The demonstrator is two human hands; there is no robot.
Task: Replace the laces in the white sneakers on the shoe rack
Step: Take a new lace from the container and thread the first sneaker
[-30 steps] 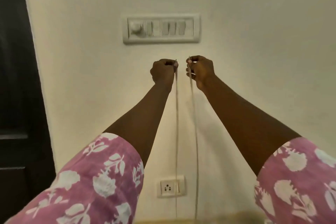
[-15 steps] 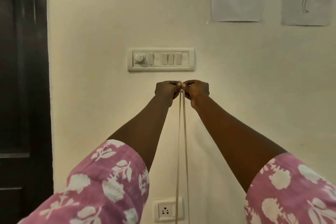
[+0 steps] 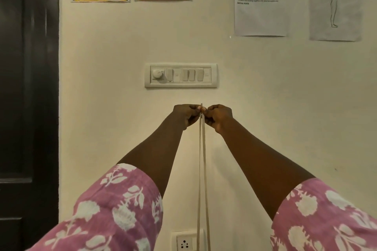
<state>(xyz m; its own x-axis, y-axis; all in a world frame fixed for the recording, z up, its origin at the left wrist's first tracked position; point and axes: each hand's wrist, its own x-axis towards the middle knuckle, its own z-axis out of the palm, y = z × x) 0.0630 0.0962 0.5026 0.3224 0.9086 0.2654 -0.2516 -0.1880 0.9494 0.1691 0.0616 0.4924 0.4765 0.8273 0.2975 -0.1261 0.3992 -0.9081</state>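
While pinching both ends of the lace [image 3: 202, 169], left hand [image 3: 186, 115] and right hand [image 3: 218, 116] touching. Hangs straight down from the grip in two close strands, equally near to each hand.

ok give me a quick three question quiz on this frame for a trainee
1. True or false: the left hand hangs idle while the right hand alone holds the lace.
2. Where is the switch panel relative to the hands? A) above them B) below them C) to their left
3. What wall fitting do the lace's two strands hang in front of at the bottom of the view?

Key
1. False: both hands pinch the lace at its top, close together.
2. A
3. The wall socket.
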